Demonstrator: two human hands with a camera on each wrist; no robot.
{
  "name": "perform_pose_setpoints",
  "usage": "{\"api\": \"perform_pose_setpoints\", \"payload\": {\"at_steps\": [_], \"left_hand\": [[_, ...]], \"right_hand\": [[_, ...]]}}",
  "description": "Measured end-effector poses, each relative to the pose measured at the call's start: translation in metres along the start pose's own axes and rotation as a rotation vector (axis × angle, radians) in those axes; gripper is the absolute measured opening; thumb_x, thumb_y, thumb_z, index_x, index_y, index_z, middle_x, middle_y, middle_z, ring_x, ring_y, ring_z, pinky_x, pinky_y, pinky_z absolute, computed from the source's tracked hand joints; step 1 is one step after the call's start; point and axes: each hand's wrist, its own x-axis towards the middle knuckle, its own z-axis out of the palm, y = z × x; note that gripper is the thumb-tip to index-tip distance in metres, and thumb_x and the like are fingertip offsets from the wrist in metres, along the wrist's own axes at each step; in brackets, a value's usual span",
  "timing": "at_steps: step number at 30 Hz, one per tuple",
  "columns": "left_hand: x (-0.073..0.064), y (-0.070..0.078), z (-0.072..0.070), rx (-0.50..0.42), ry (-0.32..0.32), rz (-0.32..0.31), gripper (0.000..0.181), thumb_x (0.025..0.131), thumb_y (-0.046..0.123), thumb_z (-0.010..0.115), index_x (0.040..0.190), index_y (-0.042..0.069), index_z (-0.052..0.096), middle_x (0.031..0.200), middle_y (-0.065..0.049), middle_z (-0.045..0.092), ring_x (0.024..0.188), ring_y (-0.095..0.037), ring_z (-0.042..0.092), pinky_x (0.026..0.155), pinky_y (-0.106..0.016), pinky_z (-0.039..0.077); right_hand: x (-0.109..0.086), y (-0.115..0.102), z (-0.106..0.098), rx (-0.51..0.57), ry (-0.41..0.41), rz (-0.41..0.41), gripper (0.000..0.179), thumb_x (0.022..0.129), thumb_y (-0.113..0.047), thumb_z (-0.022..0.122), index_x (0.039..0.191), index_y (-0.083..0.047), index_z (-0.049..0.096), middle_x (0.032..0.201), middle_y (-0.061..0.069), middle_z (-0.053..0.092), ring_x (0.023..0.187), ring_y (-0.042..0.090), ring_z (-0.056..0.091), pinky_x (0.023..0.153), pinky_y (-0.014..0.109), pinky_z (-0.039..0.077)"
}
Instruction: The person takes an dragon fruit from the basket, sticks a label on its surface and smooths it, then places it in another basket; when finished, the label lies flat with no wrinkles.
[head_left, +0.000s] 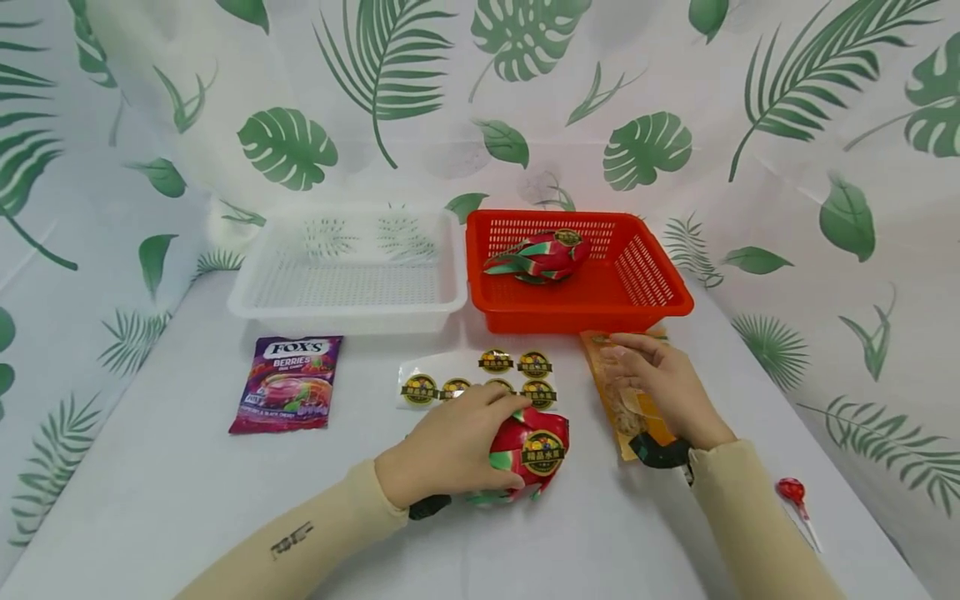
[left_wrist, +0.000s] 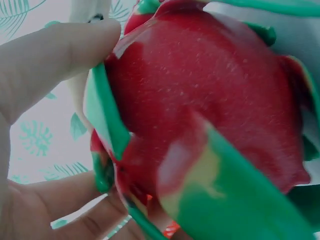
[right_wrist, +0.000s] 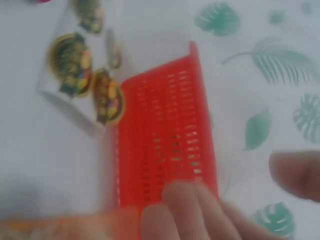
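Observation:
My left hand (head_left: 461,437) grips a red dragon fruit (head_left: 531,454) with green scales, low over the front of the table. A round black-and-gold sticker (head_left: 543,452) is on the fruit's right side. In the left wrist view the thumb (left_wrist: 60,60) lies along one side of the fruit and the other fingers curl beneath it. My right hand (head_left: 660,387) hovers over an orange snack packet (head_left: 611,392), its fingers loosely bent and holding nothing. A sheet of round stickers (head_left: 420,390) lies between the hands, behind the fruit.
A red basket (head_left: 577,321) at the back holds another stickered dragon fruit (head_left: 551,257). Left of it stands a white basket (head_left: 352,319). A purple candy bag (head_left: 288,385) lies front left, and a red lollipop (head_left: 792,492) lies near the right edge.

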Motion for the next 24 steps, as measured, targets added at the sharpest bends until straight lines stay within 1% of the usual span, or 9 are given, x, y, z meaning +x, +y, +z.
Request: {"api": "perform_pose_setpoints", "payload": {"at_steps": [2, 4, 6, 8, 10, 13, 16, 18, 24], "left_hand": [[0.002, 0.002, -0.001, 0.018, 0.000, 0.001, 0.084, 0.077, 0.053, 0.088, 0.145, 0.013, 0.059, 0.128, 0.000, 0.063, 0.112, -0.014, 0.061, 0.092, -0.028, 0.060], [0.004, 0.005, -0.002, 0.037, -0.004, -0.002, 0.083, 0.077, 0.052, 0.087, 0.144, 0.012, 0.060, 0.124, 0.000, 0.064, 0.109, -0.013, 0.061, 0.088, -0.027, 0.060], [0.006, 0.007, -0.003, 0.057, -0.011, -0.003, 0.081, 0.077, 0.051, 0.087, 0.143, 0.012, 0.061, 0.122, 0.001, 0.064, 0.108, -0.012, 0.060, 0.084, -0.027, 0.061], [0.007, 0.009, -0.004, 0.071, -0.020, -0.001, 0.080, 0.077, 0.050, 0.086, 0.142, 0.011, 0.061, 0.121, 0.001, 0.064, 0.108, -0.012, 0.060, 0.081, -0.027, 0.061], [0.008, 0.009, -0.004, 0.085, -0.028, 0.003, 0.080, 0.076, 0.049, 0.086, 0.142, 0.012, 0.061, 0.120, 0.001, 0.063, 0.108, -0.012, 0.060, 0.079, -0.026, 0.061], [0.010, 0.009, -0.003, 0.090, -0.037, 0.007, 0.080, 0.074, 0.049, 0.087, 0.141, 0.012, 0.062, 0.120, 0.002, 0.063, 0.108, -0.012, 0.059, 0.080, -0.026, 0.060], [0.011, 0.007, -0.003, 0.091, -0.030, 0.011, 0.080, 0.072, 0.049, 0.088, 0.140, 0.013, 0.063, 0.121, 0.002, 0.064, 0.110, -0.012, 0.060, 0.084, -0.026, 0.061], [0.012, 0.004, -0.002, 0.088, -0.019, 0.018, 0.080, 0.071, 0.049, 0.089, 0.138, 0.013, 0.063, 0.122, 0.002, 0.065, 0.110, -0.013, 0.061, 0.086, -0.027, 0.060], [0.013, -0.003, -0.003, 0.060, 0.006, 0.035, 0.082, 0.070, 0.049, 0.091, 0.138, 0.013, 0.063, 0.123, 0.000, 0.066, 0.111, -0.014, 0.062, 0.088, -0.030, 0.061]], "right_hand": [[0.013, -0.001, -0.002, 0.037, -0.036, 0.053, 0.066, 0.108, -0.049, 0.048, 0.156, -0.004, 0.042, 0.150, 0.022, 0.057, 0.117, 0.020, 0.072, 0.102, 0.036, 0.058], [0.026, -0.001, -0.004, 0.111, -0.071, 0.110, 0.071, 0.108, -0.052, 0.047, 0.158, -0.002, 0.037, 0.152, 0.019, 0.057, 0.121, 0.020, 0.070, 0.107, 0.036, 0.055], [0.038, 0.000, -0.006, 0.230, -0.096, 0.154, 0.073, 0.108, -0.050, 0.048, 0.158, 0.000, 0.035, 0.143, 0.011, 0.066, 0.119, 0.017, 0.071, 0.106, 0.034, 0.055], [0.046, 0.001, -0.007, 0.394, -0.107, 0.190, 0.072, 0.108, -0.045, 0.050, 0.158, 0.003, 0.032, 0.128, 0.002, 0.074, 0.111, 0.012, 0.073, 0.103, 0.030, 0.057], [0.053, 0.002, -0.006, 0.548, -0.101, 0.212, 0.069, 0.109, -0.041, 0.051, 0.158, 0.004, 0.031, 0.112, -0.008, 0.078, 0.104, 0.008, 0.074, 0.098, 0.026, 0.059], [0.061, 0.002, -0.002, 0.731, -0.052, 0.256, 0.066, 0.106, -0.038, 0.057, 0.155, 0.000, 0.037, 0.101, -0.008, 0.078, 0.098, 0.010, 0.075, 0.096, 0.026, 0.060], [0.067, 0.000, 0.004, 0.837, 0.025, 0.308, 0.060, 0.100, -0.040, 0.065, 0.146, -0.006, 0.047, 0.100, -0.004, 0.078, 0.097, 0.012, 0.076, 0.098, 0.028, 0.059], [0.070, -0.002, 0.008, 0.897, 0.065, 0.322, 0.054, 0.099, -0.040, 0.066, 0.140, -0.008, 0.051, 0.098, -0.002, 0.078, 0.096, 0.012, 0.076, 0.097, 0.028, 0.059], [0.072, 0.000, 0.013, 0.992, 0.082, 0.282, 0.025, 0.104, -0.031, 0.060, 0.116, -0.009, 0.060, 0.087, 0.000, 0.078, 0.084, 0.011, 0.076, 0.084, 0.025, 0.063]]}}
